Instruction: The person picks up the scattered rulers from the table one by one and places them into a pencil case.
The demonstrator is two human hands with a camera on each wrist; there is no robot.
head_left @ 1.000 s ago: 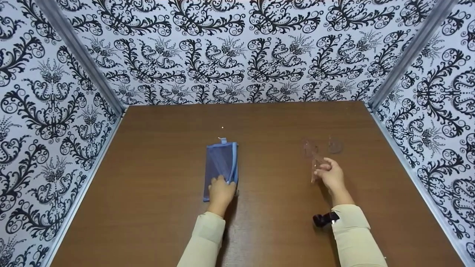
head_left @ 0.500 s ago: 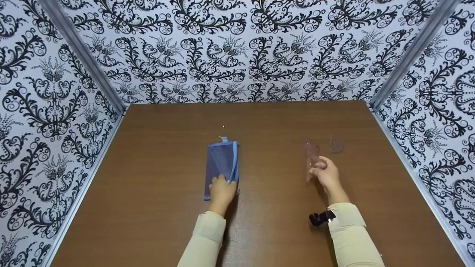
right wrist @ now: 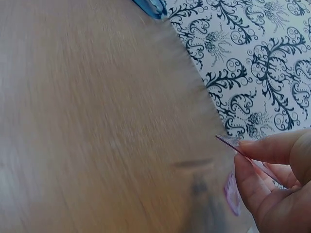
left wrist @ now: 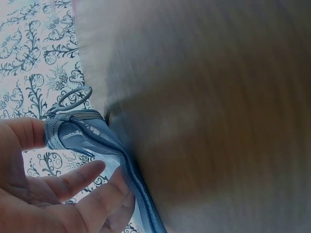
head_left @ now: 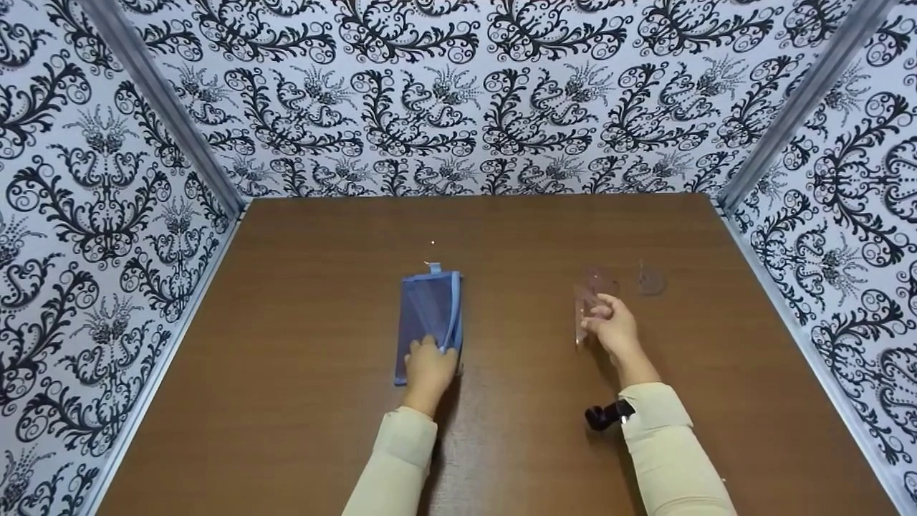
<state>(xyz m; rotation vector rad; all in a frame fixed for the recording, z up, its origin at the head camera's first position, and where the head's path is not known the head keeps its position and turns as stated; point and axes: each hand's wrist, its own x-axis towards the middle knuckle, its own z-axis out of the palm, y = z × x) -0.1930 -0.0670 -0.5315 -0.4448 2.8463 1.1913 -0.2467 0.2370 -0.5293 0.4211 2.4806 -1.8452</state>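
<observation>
A blue mesh zip pouch (head_left: 430, 301) lies left of the table's middle. My left hand (head_left: 430, 367) grips its near right edge. In the left wrist view the thumb presses the zipped end of the pouch (left wrist: 92, 128), and the other fingers curl at its loose edge. On the right, my right hand (head_left: 615, 328) pinches a clear pinkish set square (head_left: 581, 322) between thumb and fingers, tilted above the table. Behind it a second clear pinkish piece (head_left: 598, 276) lies flat, its outline partly hidden. Farther right lies a clear protractor (head_left: 652, 279).
The brown wooden table (head_left: 516, 430) is enclosed by patterned walls (head_left: 458, 100) at the back and sides. A black wrist camera (head_left: 605, 416) juts from the right sleeve, low over the tabletop. A tiny white speck (head_left: 433, 242) shows beyond the pouch.
My right hand has moved left with the set square, toward the pouch. My left hand stays on the pouch, which keeps its place.
</observation>
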